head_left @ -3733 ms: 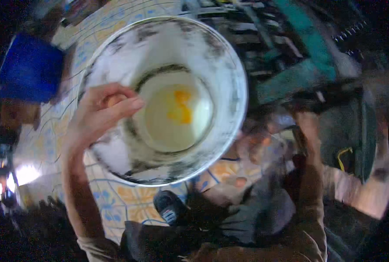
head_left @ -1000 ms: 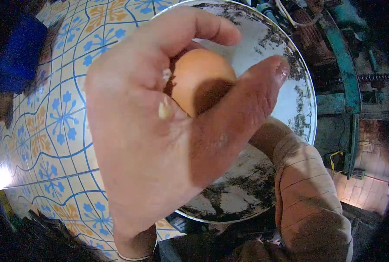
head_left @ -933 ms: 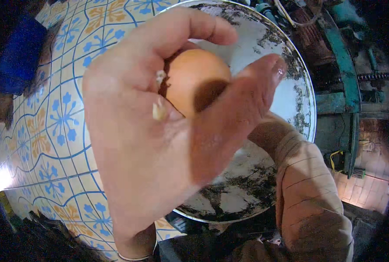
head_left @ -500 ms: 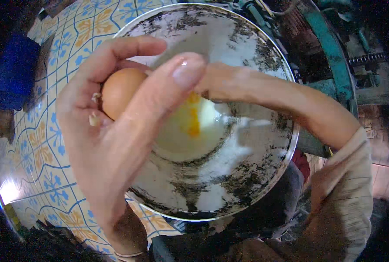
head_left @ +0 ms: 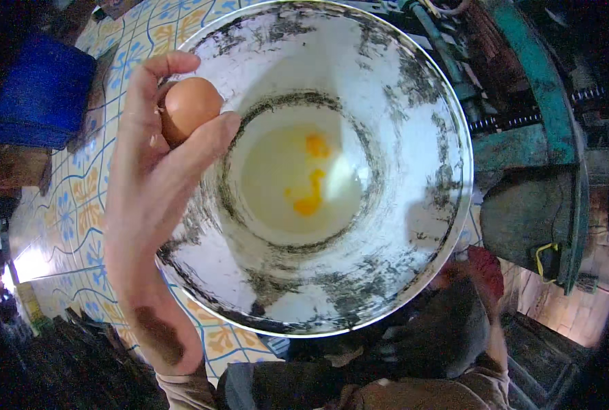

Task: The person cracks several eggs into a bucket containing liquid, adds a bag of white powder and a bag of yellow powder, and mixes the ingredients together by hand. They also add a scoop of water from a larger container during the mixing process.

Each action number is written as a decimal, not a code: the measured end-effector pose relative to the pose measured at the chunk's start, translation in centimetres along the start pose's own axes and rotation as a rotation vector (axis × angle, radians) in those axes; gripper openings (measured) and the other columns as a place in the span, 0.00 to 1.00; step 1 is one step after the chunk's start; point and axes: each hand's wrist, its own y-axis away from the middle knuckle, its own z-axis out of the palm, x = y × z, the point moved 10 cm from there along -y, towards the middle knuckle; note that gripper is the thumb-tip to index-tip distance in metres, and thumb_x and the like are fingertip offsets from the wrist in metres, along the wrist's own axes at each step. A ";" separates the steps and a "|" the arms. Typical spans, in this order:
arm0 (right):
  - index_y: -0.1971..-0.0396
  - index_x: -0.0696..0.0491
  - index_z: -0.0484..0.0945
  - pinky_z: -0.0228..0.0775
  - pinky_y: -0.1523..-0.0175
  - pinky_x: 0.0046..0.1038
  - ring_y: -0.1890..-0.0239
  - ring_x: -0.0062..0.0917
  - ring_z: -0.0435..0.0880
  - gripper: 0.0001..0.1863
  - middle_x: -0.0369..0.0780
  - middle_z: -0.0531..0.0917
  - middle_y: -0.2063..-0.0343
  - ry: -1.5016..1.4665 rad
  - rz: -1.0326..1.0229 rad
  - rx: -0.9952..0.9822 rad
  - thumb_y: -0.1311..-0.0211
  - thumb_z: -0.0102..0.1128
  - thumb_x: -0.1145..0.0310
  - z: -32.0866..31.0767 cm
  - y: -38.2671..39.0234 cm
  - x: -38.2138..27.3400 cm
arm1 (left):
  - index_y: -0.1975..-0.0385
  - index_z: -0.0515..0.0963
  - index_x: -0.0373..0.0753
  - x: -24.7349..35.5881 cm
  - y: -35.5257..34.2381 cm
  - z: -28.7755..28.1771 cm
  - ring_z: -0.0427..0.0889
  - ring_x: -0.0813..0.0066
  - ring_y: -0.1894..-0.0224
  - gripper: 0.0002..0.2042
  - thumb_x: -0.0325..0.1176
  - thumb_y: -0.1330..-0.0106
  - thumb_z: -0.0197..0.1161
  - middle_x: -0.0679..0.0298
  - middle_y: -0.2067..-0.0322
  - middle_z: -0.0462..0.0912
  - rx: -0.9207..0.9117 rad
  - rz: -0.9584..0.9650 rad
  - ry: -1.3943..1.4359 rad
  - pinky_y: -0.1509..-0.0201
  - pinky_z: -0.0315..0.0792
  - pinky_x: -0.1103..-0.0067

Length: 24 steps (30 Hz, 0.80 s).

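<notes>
My left hand (head_left: 157,154) is curled around a whole brown egg (head_left: 193,108), above the left rim of a large round basin (head_left: 414,171). Small pale bits, perhaps shell, cling to that palm beside the egg. White inside with black stains, the basin holds a shallow pool of cloudy raw egg (head_left: 270,184) with broken orange yolk (head_left: 309,203) in it. At the lower right, my right forearm (head_left: 497,342) reaches up outside the basin toward a red thing (head_left: 484,270) by the rim. The fingers of my right hand are shadowed and cannot be made out.
Patterned floor tiles (head_left: 85,198) lie to the left, with a blue object (head_left: 44,92) at the far left. A green metal frame (head_left: 533,82) with a chain (head_left: 502,121) stands on the right. Below it hangs a dark grey piece (head_left: 530,219) with a yellow loop.
My right hand has come out from over the basin to its lower right outside. My left hand, still around the egg, sits farther from the basin's middle, which now shows fully.
</notes>
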 end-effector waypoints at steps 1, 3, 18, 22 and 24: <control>0.70 0.55 0.80 0.68 0.67 0.23 0.73 0.19 0.75 0.05 0.34 0.78 0.75 0.026 -0.013 -0.078 0.49 0.60 0.77 4.2 -0.2 1.1 | 0.46 0.69 0.44 -0.7 0.0 0.4 0.73 0.87 0.71 0.24 0.33 0.42 0.67 0.70 0.66 0.77 -0.039 -0.080 -0.021 0.71 0.64 0.91; 0.68 0.55 0.79 0.69 0.66 0.23 0.72 0.19 0.76 0.06 0.34 0.78 0.74 0.058 -0.019 -0.180 0.49 0.60 0.76 11.3 -0.2 2.7 | 0.49 0.72 0.45 -0.5 -0.1 0.5 0.69 0.89 0.76 0.22 0.38 0.43 0.68 0.73 0.69 0.78 -0.029 -0.080 -0.111 0.77 0.56 0.91; 0.54 0.54 0.77 0.71 0.58 0.24 0.64 0.22 0.79 0.17 0.37 0.81 0.64 -0.031 0.121 -0.152 0.46 0.62 0.70 9.4 0.9 7.4 | 0.52 0.72 0.38 -1.9 0.4 2.0 0.74 0.86 0.62 0.20 0.23 0.45 0.70 0.71 0.64 0.75 -0.203 -0.152 0.073 0.57 0.70 0.87; 0.51 0.54 0.76 0.72 0.56 0.24 0.62 0.22 0.79 0.21 0.37 0.82 0.62 -0.298 0.197 0.149 0.45 0.63 0.68 -2.2 2.5 7.1 | 0.52 0.72 0.37 -2.0 0.5 2.0 0.73 0.84 0.61 0.21 0.22 0.46 0.69 0.71 0.64 0.75 -0.239 -0.117 0.105 0.56 0.70 0.87; 0.49 0.55 0.73 0.72 0.57 0.24 0.64 0.25 0.79 0.22 0.37 0.82 0.62 -0.762 0.557 0.342 0.44 0.62 0.68 -5.0 3.2 5.2 | 0.53 0.73 0.37 -2.1 0.6 2.3 0.73 0.85 0.61 0.21 0.22 0.47 0.69 0.71 0.63 0.75 -0.262 -0.091 0.055 0.56 0.69 0.86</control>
